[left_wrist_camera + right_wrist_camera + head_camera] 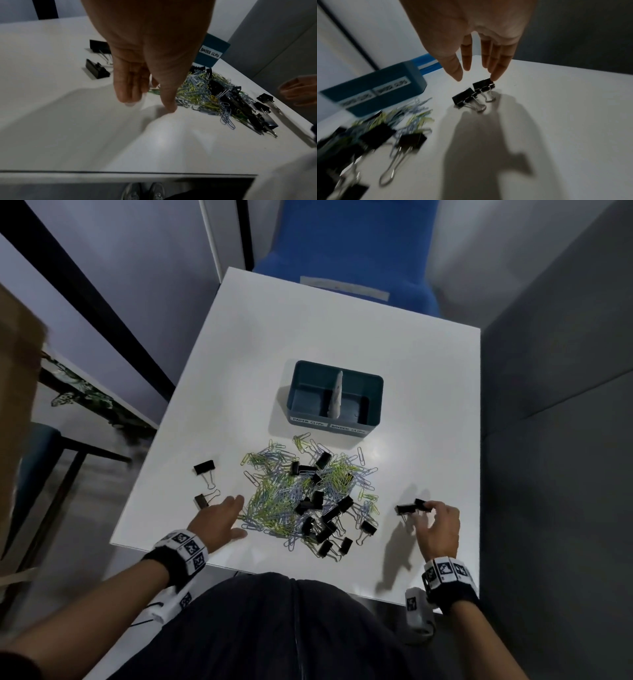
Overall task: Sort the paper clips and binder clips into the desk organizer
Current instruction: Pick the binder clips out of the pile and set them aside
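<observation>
A teal desk organizer [334, 419] stands at mid-table, with a white divider and front labels "PAPER CLIPS" on the left and "BINDER CLIPS" [210, 53] on the right. In front of it lies a mixed pile [308, 494] of green and pale blue paper clips and black binder clips. My left hand [239, 517] rests at the pile's left edge with straight fingers and its thumb [169, 109] on the table. My right hand [423, 513] hovers right of the pile, fingers spread. One of its fingertips [494, 78] touches the farther of two binder clips [483, 84], and the other clip [464, 98] lies beside it.
Two more binder clips [204, 467] [202, 501] lie apart, left of the pile. A blue chair [346, 251] stands beyond the white table's [428, 371] far edge. A grey partition [555, 371] runs along the right side, and dark furniture [68, 446] stands to the left.
</observation>
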A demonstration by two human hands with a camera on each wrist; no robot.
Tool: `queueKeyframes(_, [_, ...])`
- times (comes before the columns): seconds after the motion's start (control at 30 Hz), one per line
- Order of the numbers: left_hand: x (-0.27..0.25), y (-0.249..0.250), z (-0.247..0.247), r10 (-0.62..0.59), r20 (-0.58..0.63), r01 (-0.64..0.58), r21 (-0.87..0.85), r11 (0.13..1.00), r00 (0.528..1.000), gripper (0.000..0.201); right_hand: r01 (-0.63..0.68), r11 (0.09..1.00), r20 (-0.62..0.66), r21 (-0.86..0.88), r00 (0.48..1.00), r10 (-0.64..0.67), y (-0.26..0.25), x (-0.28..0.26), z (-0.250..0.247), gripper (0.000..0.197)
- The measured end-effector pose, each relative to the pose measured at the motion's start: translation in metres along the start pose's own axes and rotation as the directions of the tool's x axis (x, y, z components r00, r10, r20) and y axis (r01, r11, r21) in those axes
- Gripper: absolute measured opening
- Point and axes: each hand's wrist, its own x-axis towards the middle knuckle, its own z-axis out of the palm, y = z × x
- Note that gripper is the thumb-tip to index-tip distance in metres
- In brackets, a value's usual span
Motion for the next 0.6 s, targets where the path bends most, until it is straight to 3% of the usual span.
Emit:
queueKeyframes(0.07, [0.007,0.012,0.003,0.012,-0.050,-0.017,-0.096,0.995,0.999,0.048,0.088,0.994,0.015,-0.062,0.996,-0.087,0.001,-0.013,0.007,0.021])
queueKeyframes(0.13, [0.014,0.023,0.000,0.022,-0.107,-0.040,-0.169,0.985,0.994,0.036,0.152,0.986,0.115,-0.072,0.983,-0.143,0.001,-0.026,0.017,0.022])
queueKeyframes(0.23, [0.023,0.038,-0.011,0.074,-0.190,-0.112,-0.199,0.974,0.979,0.020,0.258,0.957,0.325,-0.136,0.924,-0.203,0.000,-0.045,0.033,0.035])
queueKeyframes(0.3, [0.029,0.050,-0.023,0.127,-0.255,-0.177,-0.182,0.967,0.959,0.016,0.328,0.923,0.393,-0.200,0.890,-0.231,0.000,-0.055,0.044,0.047])
queueKeyframes(0.43, [0.056,0.083,-0.043,0.192,-0.336,-0.251,-0.141,0.958,0.922,0.027,0.361,0.897,0.430,-0.256,0.873,-0.229,-0.007,-0.059,0.055,0.055])
queueKeyframes(0.6, [0.092,0.105,-0.042,0.156,-0.272,-0.171,-0.031,0.985,0.950,0.055,0.390,0.887,0.414,-0.249,0.870,-0.266,-0.022,-0.057,0.064,0.046])
